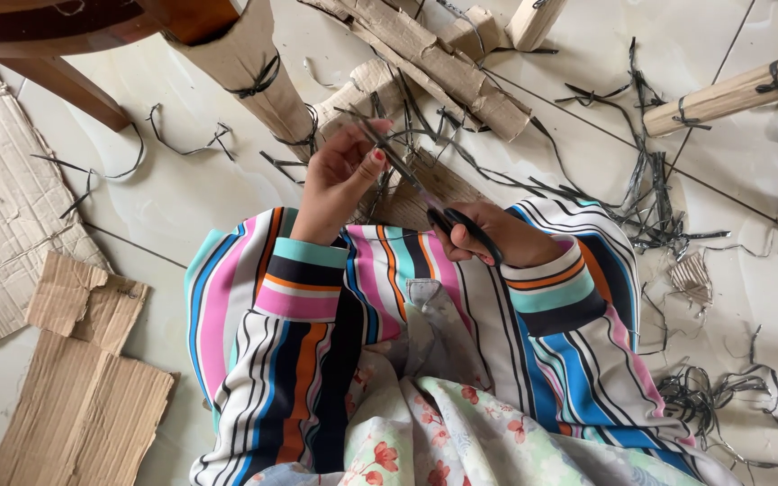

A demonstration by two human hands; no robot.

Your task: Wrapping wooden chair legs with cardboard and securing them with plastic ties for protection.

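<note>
The person is sitting over a pale tiled floor [182,198], wearing a striped top of pink, teal, orange, black and white over a floral cloth. The 2 hands are working close together but not touching, just above the lap.

The right hand [483,236] is gripping the dark handles of a pair of scissors [425,193], fingers curled shut around them. The blades are reaching up and to the left, their tips lying beside the left hand. I cannot tell how far the blades are standing apart.

The left hand [339,175] is raised with its fingers pinched together on a thin dark strap [380,148], right where the scissor blades are crossing it.

Just beyond the hands, a cardboard-wrapped furniture leg [254,76] is standing bound with black strapping, and more torn cardboard wrapping [447,67] is lying across the floor behind it. Cut black strap pieces [655,202] are lying scattered to the right, with another tangle [718,391] nearer the lower right. Flat cardboard sheets [74,387] are lying on the floor at the left. Another wrapped leg [731,90] is lying at the upper right.
</note>
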